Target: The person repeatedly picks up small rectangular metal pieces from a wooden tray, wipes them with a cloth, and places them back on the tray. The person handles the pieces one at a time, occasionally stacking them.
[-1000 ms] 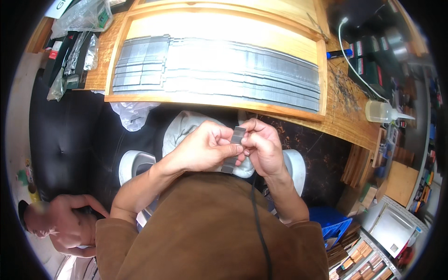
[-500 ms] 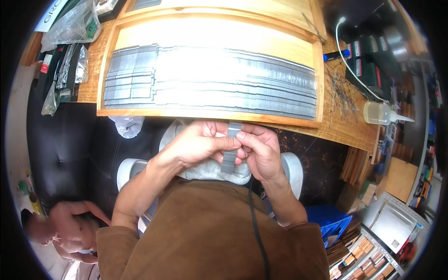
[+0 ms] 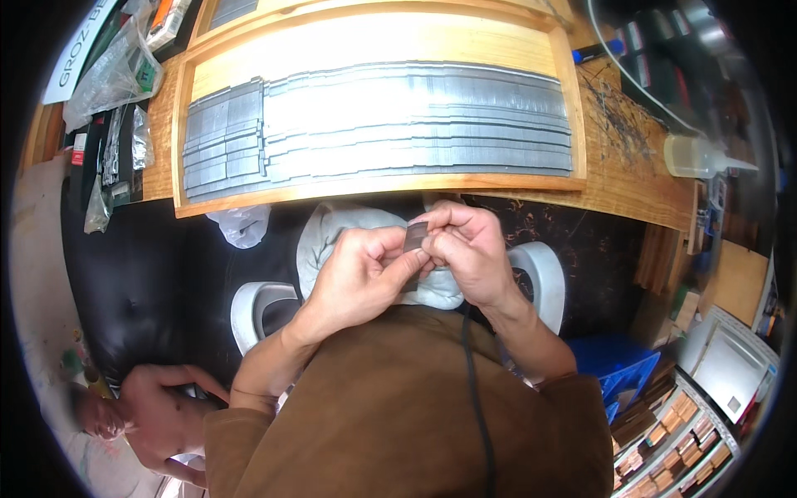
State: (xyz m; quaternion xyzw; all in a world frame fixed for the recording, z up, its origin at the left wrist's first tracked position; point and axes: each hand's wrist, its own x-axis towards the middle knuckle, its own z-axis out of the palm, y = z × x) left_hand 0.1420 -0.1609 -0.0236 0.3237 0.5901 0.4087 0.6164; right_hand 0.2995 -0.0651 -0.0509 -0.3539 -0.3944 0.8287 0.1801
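Note:
My left hand and my right hand meet in front of the wooden tray, over my lap. Both are closed on a small flat grey metal strip, thumbs and fingertips pressed along it. Its lower part is covered by the left thumb and the fingers, so its full length does not show. Just beyond the hands is the shallow wooden tray. Rows of similar thin grey metal pieces lie tightly packed in it, with strong glare over their middle.
A clear bottle with a pointed nozzle and a blue-ended tool are at the right of the wooden bench. Plastic bags lie at the far left. A bare-chested person is at the lower left. A blue crate stands lower right.
The strip pointed down lengthwise between my hands; now only a short part of it shows above the thumbs. My right fingers have moved up to its top end. The whole view has shifted slightly.

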